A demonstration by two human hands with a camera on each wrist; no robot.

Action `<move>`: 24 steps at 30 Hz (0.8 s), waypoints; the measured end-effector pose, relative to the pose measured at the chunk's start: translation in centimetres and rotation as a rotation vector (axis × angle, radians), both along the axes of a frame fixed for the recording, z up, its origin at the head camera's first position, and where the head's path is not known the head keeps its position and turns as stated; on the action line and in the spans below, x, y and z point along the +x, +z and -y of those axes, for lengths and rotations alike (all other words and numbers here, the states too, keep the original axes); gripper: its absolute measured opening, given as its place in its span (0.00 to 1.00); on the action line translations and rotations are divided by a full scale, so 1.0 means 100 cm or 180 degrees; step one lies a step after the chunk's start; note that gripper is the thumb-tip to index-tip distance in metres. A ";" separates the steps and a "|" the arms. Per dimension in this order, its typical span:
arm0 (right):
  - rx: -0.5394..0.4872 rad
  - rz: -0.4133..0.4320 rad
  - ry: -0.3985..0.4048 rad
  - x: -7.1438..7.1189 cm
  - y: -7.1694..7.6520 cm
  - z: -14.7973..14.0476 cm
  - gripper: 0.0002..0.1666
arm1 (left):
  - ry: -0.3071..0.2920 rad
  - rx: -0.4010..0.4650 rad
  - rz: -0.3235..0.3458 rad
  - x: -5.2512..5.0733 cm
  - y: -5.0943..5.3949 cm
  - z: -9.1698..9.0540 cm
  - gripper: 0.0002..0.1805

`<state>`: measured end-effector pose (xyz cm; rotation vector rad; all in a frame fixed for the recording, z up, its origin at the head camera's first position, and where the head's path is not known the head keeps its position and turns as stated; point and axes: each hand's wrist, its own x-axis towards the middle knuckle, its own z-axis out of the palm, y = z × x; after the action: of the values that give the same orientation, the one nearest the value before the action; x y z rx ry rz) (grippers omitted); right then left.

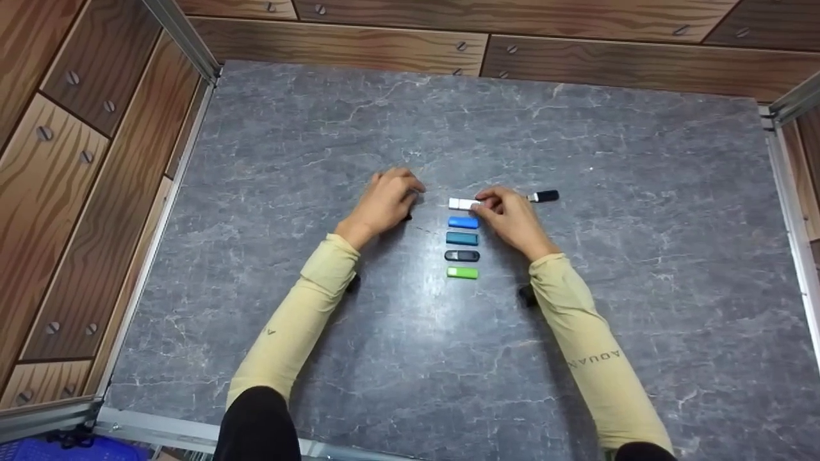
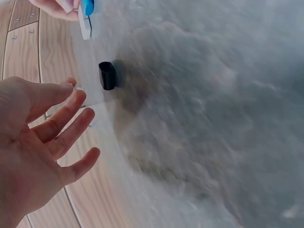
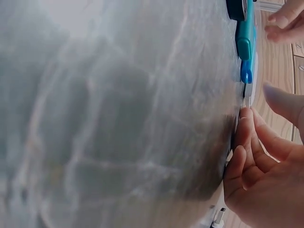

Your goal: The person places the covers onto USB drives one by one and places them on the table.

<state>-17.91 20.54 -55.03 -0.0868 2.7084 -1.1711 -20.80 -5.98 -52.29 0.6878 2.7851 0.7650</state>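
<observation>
A white USB stick [image 1: 462, 203] lies at the far end of a column of USB sticks. My right hand [image 1: 510, 221] is at its right end, fingers bent. In the right wrist view, the right hand's fingertips [image 3: 245, 114] touch that end, while the thumb stands apart above it. Nearer me follow a blue USB stick [image 1: 463, 222], a teal one [image 1: 462, 239], a black one [image 1: 462, 256] and a green one [image 1: 462, 273]. My left hand [image 1: 384, 202] hovers left of the column, holding nothing, fingers spread. Near its fingertips stands a small black cap [image 2: 108, 76].
Right of my right hand lies a black USB stick [image 1: 546, 196], its metal connector bare. All of it is on a grey marbled tabletop [image 1: 672, 211]. Wood-patterned panels [image 1: 359, 48] and metal rails [image 1: 791, 205] border the top.
</observation>
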 end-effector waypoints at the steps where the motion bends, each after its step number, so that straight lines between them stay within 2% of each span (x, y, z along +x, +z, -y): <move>1: 0.0000 -0.0004 -0.0013 0.000 0.000 0.000 0.19 | -0.0004 -0.0014 0.0010 0.001 -0.001 0.002 0.14; 8: -0.0025 0.0002 -0.0049 0.002 -0.002 0.000 0.18 | -0.0078 -0.0088 0.0032 0.007 -0.005 0.015 0.13; 15: -0.0117 0.0024 -0.0037 0.002 -0.002 0.000 0.18 | -0.0305 -0.0041 0.0173 0.012 -0.008 0.031 0.19; 24: -0.0166 -0.0033 -0.0064 0.002 -0.003 -0.002 0.19 | -0.0416 -0.0039 0.0103 0.012 -0.012 0.036 0.15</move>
<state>-17.72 20.75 -55.37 -0.0736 2.6941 -1.2508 -19.64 -9.58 -53.44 0.8377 2.6825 0.7265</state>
